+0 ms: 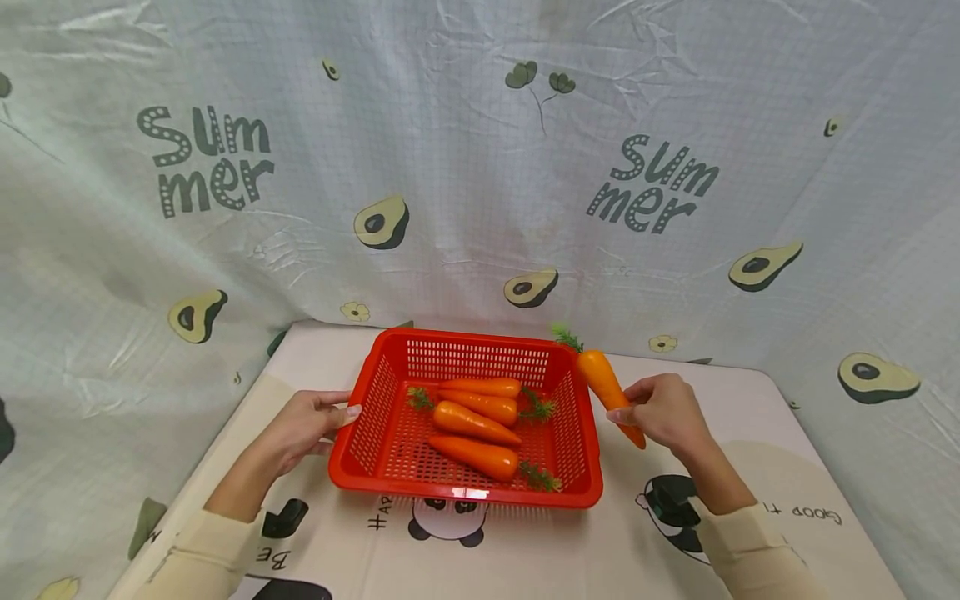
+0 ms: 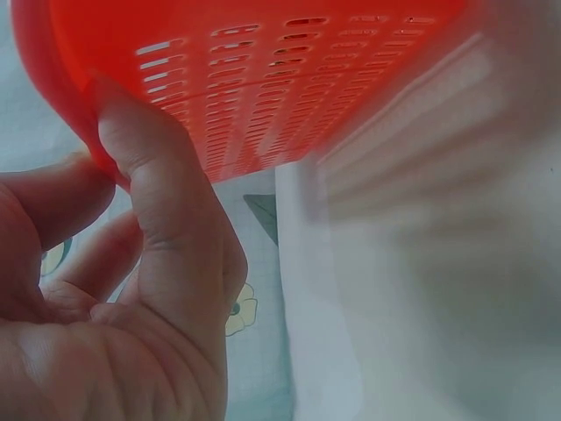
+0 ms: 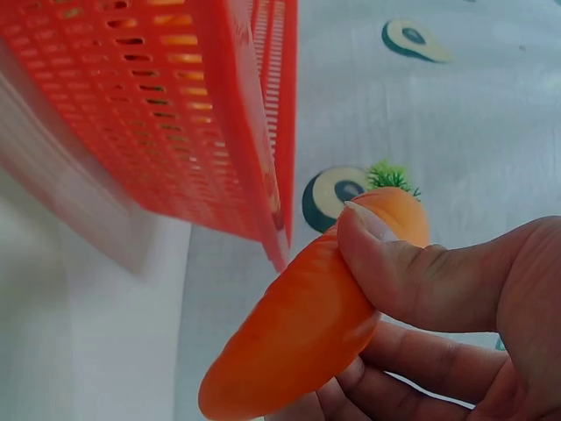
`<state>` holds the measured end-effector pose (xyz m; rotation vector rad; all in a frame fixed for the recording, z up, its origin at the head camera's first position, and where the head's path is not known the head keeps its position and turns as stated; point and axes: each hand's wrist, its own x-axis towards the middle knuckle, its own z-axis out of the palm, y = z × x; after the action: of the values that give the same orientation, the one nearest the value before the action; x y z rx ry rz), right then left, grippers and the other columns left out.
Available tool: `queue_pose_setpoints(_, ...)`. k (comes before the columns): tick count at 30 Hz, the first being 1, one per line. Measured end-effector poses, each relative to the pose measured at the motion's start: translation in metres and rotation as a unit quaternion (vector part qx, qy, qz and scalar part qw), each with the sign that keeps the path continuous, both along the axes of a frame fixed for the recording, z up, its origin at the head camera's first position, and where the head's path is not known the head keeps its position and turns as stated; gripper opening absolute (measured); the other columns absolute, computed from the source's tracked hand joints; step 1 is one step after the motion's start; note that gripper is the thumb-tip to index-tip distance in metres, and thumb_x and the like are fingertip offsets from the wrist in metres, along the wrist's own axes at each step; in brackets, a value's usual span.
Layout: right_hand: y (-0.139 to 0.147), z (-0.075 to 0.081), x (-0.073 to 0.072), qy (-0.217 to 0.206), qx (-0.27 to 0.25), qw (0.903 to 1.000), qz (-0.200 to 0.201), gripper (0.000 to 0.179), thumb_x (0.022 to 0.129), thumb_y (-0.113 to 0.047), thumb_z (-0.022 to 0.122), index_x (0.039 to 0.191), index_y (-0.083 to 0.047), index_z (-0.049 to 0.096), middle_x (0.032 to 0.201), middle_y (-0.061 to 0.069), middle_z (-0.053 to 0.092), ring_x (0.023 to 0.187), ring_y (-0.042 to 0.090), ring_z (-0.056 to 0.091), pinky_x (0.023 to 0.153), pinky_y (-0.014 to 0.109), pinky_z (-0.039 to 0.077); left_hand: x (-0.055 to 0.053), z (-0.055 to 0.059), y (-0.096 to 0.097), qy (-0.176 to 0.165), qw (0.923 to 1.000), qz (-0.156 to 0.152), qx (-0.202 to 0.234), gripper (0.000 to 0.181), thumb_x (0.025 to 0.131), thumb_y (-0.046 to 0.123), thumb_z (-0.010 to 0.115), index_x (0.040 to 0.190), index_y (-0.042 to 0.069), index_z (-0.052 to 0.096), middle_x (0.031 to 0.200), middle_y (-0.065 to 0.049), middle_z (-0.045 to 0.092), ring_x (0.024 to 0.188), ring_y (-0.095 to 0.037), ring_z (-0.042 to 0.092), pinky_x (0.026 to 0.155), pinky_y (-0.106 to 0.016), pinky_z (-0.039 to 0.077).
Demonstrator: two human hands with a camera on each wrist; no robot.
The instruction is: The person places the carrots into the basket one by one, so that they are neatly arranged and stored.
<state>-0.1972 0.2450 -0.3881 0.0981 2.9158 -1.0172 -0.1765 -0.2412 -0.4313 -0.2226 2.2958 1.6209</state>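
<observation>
A red plastic basket with slotted walls sits on the table, with several orange carrots with green tops lying inside. My left hand grips the basket's left rim, thumb and fingers on either side of it, as the left wrist view confirms. Beyond the right rim, my right hand pinches another carrot between thumb and fingers. That carrot is tilted, its leafy top up by the basket's back right corner and its tip down to the right. In the right wrist view the held carrot appears close beside the basket wall.
The table has a pale cover printed with pandas and lettering. Behind it and at both sides hangs a light curtain printed with avocados and the word "summer". The curtain meets the table's back edge just behind the basket.
</observation>
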Motion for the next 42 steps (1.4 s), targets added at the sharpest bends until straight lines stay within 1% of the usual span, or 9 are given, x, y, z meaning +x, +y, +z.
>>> queue_pose_setpoints(6,-0.008,0.002,0.001,-0.002,0.001,0.9998,0.021,0.037,0.081,-0.014,0.089,0.108,0.009,0.075,0.097,0.021,0.076,0.079,0.025,0.07,0.073,0.041,0.063,0.0,-0.001,-0.001,0.001,1.0,0.001,-0.001,0.062,0.105,0.027,0.063,0.154,-0.006,0.044,0.123,-0.022,0.072,0.088,-0.019,0.073,0.073,-0.034,0.065)
queue_pose_setpoints(12,-0.018,0.006,0.002,-0.006,0.0,0.9994,0.035,0.035,0.082,-0.012,0.088,0.107,0.008,0.076,0.095,0.019,0.076,0.075,0.022,0.069,0.071,0.039,0.064,0.0,0.0,0.0,0.001,1.0,0.0,-0.001,0.06,0.105,0.026,0.062,0.154,-0.005,0.045,0.122,-0.022,0.073,0.088,-0.021,0.073,0.073,-0.034,0.065)
queue_pose_setpoints(19,-0.029,0.01,0.001,-0.009,0.006,0.9986,0.052,0.033,0.08,-0.013,0.089,0.105,0.006,0.078,0.094,0.017,0.077,0.076,0.022,0.068,0.069,0.037,0.063,0.001,0.0,0.0,0.002,1.0,0.001,0.004,0.06,0.105,0.025,0.063,0.154,-0.005,0.045,0.12,-0.02,0.073,0.087,-0.02,0.073,0.074,-0.035,0.065)
queue_pose_setpoints(25,-0.037,0.009,0.001,-0.004,0.009,0.9976,0.069,0.029,0.08,-0.012,0.089,0.102,0.003,0.079,0.093,0.014,0.077,0.073,0.021,0.067,0.067,0.034,0.062,0.0,0.0,-0.001,0.004,1.0,0.001,0.004,0.06,0.105,0.025,0.063,0.153,-0.005,0.045,0.12,-0.02,0.073,0.086,-0.019,0.073,0.074,-0.035,0.065)
queue_pose_setpoints(31,-0.042,0.009,0.001,-0.009,0.012,0.9968,0.079,0.034,0.078,-0.014,0.09,0.105,0.004,0.078,0.093,0.014,0.077,0.074,0.021,0.067,0.066,0.034,0.062,-0.003,0.0,0.0,0.006,1.0,-0.004,0.004,0.06,0.105,0.026,0.063,0.153,-0.005,0.046,0.122,-0.021,0.073,0.086,-0.018,0.072,0.074,-0.035,0.065)
queue_pose_setpoints(35,-0.048,0.01,0.001,-0.008,0.012,0.9954,0.095,0.033,0.076,-0.015,0.092,0.101,0.004,0.079,0.091,0.013,0.077,0.075,0.021,0.066,0.064,0.033,0.06,-0.002,0.0,-0.001,0.007,1.0,-0.002,0.005,0.059,0.105,0.024,0.063,0.153,-0.006,0.046,0.12,-0.021,0.073,0.085,-0.019,0.073,0.072,-0.035,0.065)
queue_pose_setpoints(42,-0.059,0.011,0.001,-0.026,0.005,0.9947,0.099,0.03,0.076,-0.014,0.092,0.099,0.001,0.079,0.088,0.01,0.075,0.071,0.019,0.065,0.062,0.03,0.061,-0.001,-0.001,-0.002,0.005,1.0,0.0,0.007,0.059,0.105,0.024,0.062,0.153,-0.007,0.045,0.12,-0.021,0.073,0.085,-0.018,0.073,0.071,-0.035,0.065)
